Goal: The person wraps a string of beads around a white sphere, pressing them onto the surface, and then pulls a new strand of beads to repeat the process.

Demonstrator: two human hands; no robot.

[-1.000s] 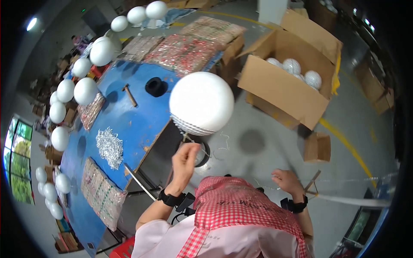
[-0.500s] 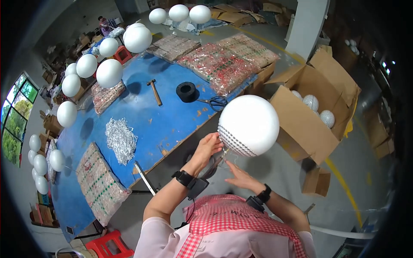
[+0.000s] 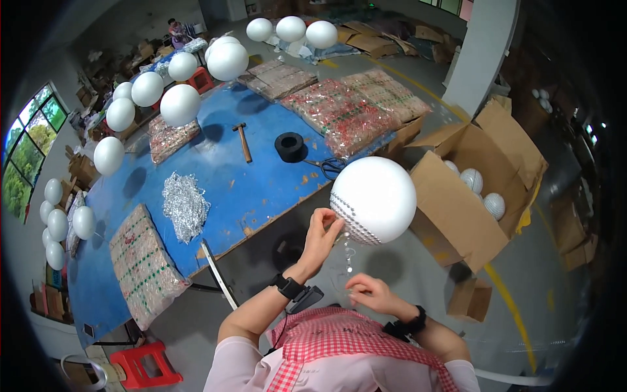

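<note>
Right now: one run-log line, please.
left hand: at partly beaded white ball | right hand: apart from ball | hammer: on blue table

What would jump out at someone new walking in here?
Probably the large, glossy white ball right of centre, with rows of silvery beads across its lower left and the person's left fingers at its edge. Then the smooth white balls along the left side of the blue table, and the open brown cardboard box at right.
</note>
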